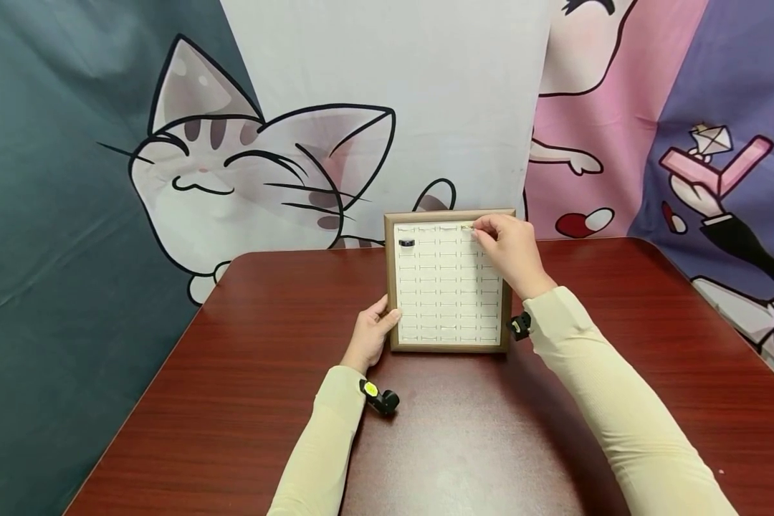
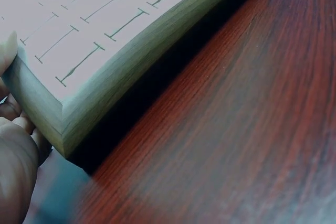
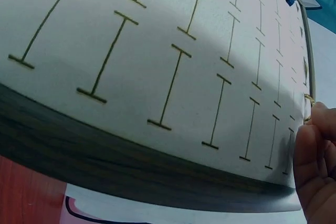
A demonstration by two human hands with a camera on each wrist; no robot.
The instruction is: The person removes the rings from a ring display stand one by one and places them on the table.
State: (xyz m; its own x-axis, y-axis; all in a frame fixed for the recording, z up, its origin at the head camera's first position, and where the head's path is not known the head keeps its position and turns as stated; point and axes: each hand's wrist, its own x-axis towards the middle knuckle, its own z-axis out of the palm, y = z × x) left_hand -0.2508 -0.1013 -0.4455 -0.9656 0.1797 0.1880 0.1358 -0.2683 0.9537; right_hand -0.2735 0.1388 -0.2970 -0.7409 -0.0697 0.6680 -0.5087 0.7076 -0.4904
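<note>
A wood-framed ring display board (image 1: 448, 292) stands tilted back on the table, its white pad cut with rows of short slits. My left hand (image 1: 366, 335) grips the board's lower left side, thumb over the frame's front and fingers behind. Near the top right, my right hand (image 1: 514, 252) pinches a small gold ring (image 3: 308, 99) between thumb and fingertips, right at a top-row slit. Part of that ring is hidden by the fingers. A dark ring (image 1: 407, 243) sits in a slit of the second row at the far left.
The reddish-brown wooden table (image 1: 264, 344) spreads around the board. Behind it hangs a cloth backdrop (image 1: 464, 86) printed with a cartoon cat and other figures. Each wrist carries a small black camera (image 1: 521, 326).
</note>
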